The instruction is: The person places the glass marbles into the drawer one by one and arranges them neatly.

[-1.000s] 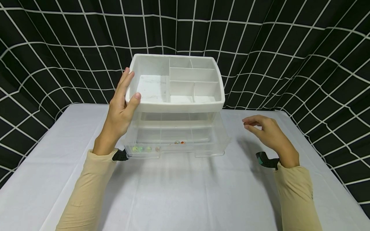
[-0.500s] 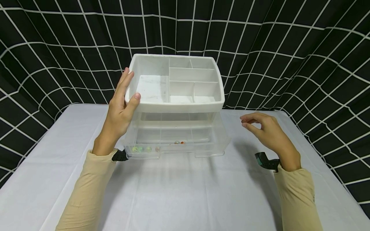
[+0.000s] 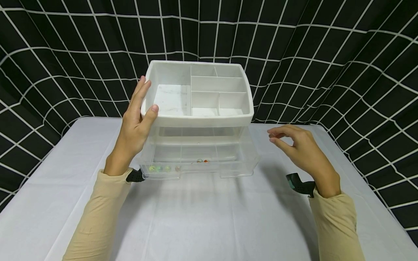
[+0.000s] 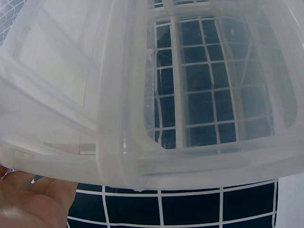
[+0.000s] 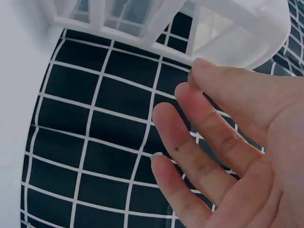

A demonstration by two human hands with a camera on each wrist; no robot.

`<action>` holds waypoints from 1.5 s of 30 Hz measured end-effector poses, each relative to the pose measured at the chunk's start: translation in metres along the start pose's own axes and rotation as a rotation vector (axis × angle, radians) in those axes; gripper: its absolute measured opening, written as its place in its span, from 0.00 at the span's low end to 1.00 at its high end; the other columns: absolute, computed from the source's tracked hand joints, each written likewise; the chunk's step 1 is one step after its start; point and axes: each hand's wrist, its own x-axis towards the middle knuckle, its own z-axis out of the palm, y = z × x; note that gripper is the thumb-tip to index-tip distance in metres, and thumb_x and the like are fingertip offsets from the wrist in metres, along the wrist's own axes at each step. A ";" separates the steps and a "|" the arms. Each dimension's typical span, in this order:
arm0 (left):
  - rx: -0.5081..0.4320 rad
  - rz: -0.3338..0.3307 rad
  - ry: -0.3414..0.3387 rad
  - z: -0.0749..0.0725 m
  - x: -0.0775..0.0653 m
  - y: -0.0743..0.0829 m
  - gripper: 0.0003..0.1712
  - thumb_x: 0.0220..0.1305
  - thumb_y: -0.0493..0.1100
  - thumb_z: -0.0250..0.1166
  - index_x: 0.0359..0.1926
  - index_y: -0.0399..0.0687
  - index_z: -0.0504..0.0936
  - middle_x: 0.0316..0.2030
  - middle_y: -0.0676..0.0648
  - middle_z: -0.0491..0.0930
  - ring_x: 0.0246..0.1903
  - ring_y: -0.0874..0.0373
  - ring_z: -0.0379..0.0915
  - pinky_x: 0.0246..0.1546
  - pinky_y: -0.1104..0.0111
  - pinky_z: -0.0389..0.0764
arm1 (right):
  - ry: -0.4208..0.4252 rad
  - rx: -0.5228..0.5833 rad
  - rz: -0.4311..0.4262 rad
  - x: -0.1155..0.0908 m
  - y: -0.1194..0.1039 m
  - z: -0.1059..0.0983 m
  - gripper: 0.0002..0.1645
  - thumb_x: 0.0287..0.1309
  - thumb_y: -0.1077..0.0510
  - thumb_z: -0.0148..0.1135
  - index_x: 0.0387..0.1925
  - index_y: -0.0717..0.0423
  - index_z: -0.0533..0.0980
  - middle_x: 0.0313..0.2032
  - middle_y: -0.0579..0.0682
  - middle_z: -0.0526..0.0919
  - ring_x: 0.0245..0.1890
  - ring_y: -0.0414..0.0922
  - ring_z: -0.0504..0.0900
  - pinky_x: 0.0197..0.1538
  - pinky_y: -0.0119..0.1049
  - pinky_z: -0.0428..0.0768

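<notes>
A white drawer organizer [image 3: 199, 121] with a divided top tray stands on the table. Its clear lower drawer [image 3: 235, 168] is pulled out towards me, with several small marbles [image 3: 159, 169] inside. My left hand [image 3: 132, 127] rests along the organizer's left side, fingers straight and thumb laid over the front corner of the rim. To the right of the organizer, my right hand [image 3: 295, 145] is raised above the table, pinching a small dark marble [image 5: 191, 78] between thumb and index finger. The fingertips largely hide it. The other fingers are loosely bent.
White cloth covers the table [image 3: 196, 224]. Black fabric with a white grid [image 3: 98, 43] surrounds its back and sides. The tray's compartments [image 3: 218, 85] lie at the upper right of the organizer.
My right hand has moved slightly left and up, closer to the organizer, still pinching the marble. The left hand and the organizer stay almost where they were.
</notes>
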 end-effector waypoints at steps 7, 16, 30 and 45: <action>-0.017 -0.006 -0.006 0.000 0.001 0.001 0.33 0.73 0.36 0.51 0.76 0.44 0.58 0.78 0.58 0.48 0.78 0.64 0.42 0.76 0.54 0.54 | 0.059 0.011 -0.064 0.000 -0.008 0.000 0.12 0.60 0.63 0.67 0.46 0.55 0.83 0.40 0.48 0.88 0.41 0.29 0.77 0.33 0.24 0.70; -0.021 -0.002 -0.005 0.001 0.001 0.001 0.33 0.73 0.37 0.51 0.76 0.44 0.57 0.78 0.57 0.48 0.77 0.65 0.41 0.76 0.56 0.55 | 0.198 0.039 -0.105 0.001 -0.017 0.000 0.16 0.54 0.68 0.70 0.46 0.58 0.84 0.37 0.49 0.87 0.39 0.28 0.77 0.32 0.20 0.66; -0.014 -0.009 -0.008 0.000 0.000 0.001 0.33 0.73 0.37 0.51 0.76 0.43 0.57 0.78 0.57 0.48 0.78 0.64 0.42 0.75 0.54 0.55 | 0.294 0.112 -0.221 0.002 -0.036 -0.002 0.15 0.49 0.73 0.71 0.41 0.63 0.84 0.36 0.53 0.87 0.41 0.27 0.79 0.48 0.15 0.72; -0.015 -0.001 -0.004 0.000 0.000 0.000 0.33 0.73 0.37 0.51 0.76 0.43 0.57 0.78 0.57 0.48 0.78 0.64 0.42 0.76 0.54 0.55 | 0.323 0.144 -0.342 0.002 -0.057 -0.001 0.17 0.47 0.74 0.71 0.41 0.65 0.82 0.36 0.54 0.87 0.39 0.38 0.82 0.50 0.18 0.74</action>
